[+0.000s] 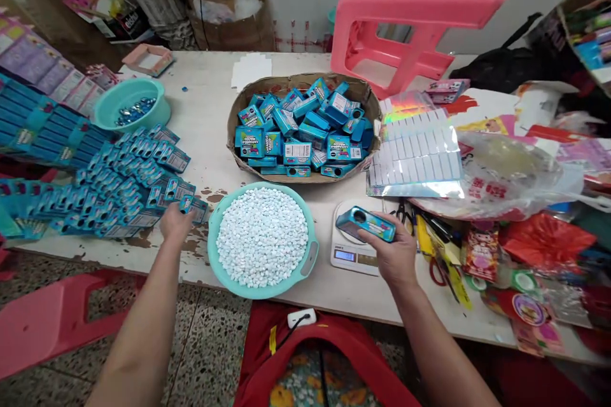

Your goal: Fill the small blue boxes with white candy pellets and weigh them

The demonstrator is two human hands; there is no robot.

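— Which step is in hand?
— I think, handling the boxes. The right hand (397, 253) pinches a blue box (370, 224) above the scale (344, 255), right of the bowl (258, 293). The left hand (175, 224) touches a second box (195, 208), left of the bowl; whether pinching, I cannot tell.
— The next move calls for?
— Probably a light grip.
— Any writing?
— "CARAMELO", on heaped boxes (249, 140) behind the bowl.

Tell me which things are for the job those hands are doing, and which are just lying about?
Probably for the job:
blue box in the right hand
stacked blue boxes at the left hand
basin of white pieces
scale

Probably just lying about:
pink stool
red plastic bag
black bag
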